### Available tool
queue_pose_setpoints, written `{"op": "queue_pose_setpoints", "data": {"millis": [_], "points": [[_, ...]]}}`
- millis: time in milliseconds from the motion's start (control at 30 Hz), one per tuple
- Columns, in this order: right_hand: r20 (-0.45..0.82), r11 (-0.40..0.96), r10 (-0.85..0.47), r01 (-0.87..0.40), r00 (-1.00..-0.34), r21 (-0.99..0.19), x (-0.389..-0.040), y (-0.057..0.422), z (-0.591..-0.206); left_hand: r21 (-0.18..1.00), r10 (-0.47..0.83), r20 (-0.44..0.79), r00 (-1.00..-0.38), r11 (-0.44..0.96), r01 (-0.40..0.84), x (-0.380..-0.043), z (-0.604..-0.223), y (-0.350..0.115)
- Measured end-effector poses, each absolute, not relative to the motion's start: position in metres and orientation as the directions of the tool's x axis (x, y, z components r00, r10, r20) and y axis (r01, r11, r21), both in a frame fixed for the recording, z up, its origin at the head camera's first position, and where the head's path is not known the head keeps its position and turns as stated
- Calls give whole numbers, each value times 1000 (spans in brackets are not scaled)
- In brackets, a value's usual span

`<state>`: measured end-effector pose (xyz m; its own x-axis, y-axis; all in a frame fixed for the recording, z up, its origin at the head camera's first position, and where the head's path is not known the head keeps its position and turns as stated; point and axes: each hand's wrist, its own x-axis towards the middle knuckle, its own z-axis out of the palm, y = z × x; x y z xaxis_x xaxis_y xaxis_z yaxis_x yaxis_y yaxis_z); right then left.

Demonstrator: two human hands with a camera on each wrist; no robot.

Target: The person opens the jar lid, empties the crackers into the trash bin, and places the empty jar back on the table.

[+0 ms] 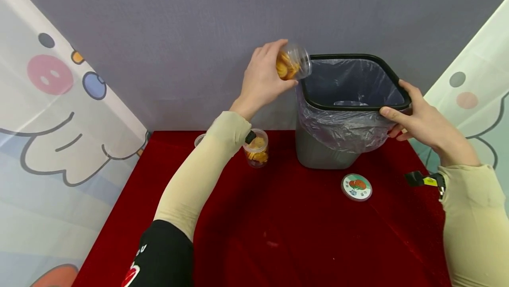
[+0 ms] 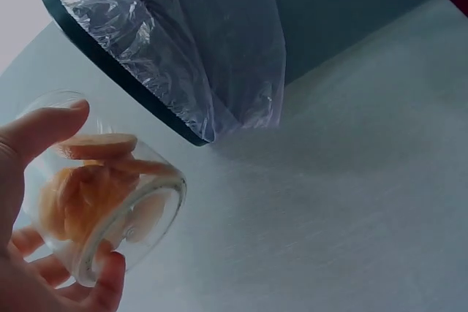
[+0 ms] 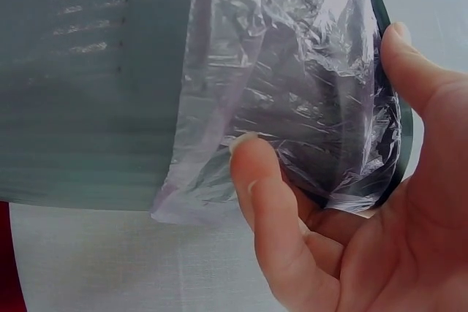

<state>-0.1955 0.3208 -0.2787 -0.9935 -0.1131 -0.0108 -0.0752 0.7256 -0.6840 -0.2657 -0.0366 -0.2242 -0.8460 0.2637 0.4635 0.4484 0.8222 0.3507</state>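
My left hand (image 1: 264,73) grips a clear jar (image 1: 294,64) of orange-yellow round snacks. The jar is tipped on its side, its ridged end beside the left rim of a grey trash bin (image 1: 318,148). In the left wrist view the snacks (image 2: 95,195) sit inside the jar, with thumb and fingers wrapped around it. My right hand (image 1: 429,123) holds the bin's black rim at its near right corner, thumb on top and fingers beneath. A clear plastic bag (image 3: 300,56) lines the bin and folds over its rim.
Another snack jar (image 1: 256,156) stands left of the bin, and a round clear edge (image 1: 200,139) shows behind my left forearm. On the red cloth (image 1: 302,238), a round printed lid (image 1: 356,187) lies before the bin. A grey wall (image 1: 179,57) rises behind.
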Motion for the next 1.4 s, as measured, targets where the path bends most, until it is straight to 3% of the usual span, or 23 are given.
{"op": "queue_pose_setpoints", "data": {"millis": [133, 500, 933, 1233, 1400], "points": [[-10, 722, -112, -75, -994, -688, -195, 321, -279, 246, 305, 498, -812, 848, 469, -268, -220, -30], [-13, 724, -113, -73, -994, -686, -194, 322, -279, -20, 465, 613, -639, 817, 576, -273, -218, -18], [-11, 732, -108, -72, -994, -677, -194, 323, -281, -250, 615, 578, -536, 759, 601, -273, -221, -8], [-12, 719, -111, -72, -994, -691, -194, 324, -280, -314, 657, 535, -531, 738, 598, -272, -223, -3], [-19, 726, -109, -66, -994, -685, -195, 322, -281, -367, 686, 531, -497, 715, 595, -271, -224, -1]]}}
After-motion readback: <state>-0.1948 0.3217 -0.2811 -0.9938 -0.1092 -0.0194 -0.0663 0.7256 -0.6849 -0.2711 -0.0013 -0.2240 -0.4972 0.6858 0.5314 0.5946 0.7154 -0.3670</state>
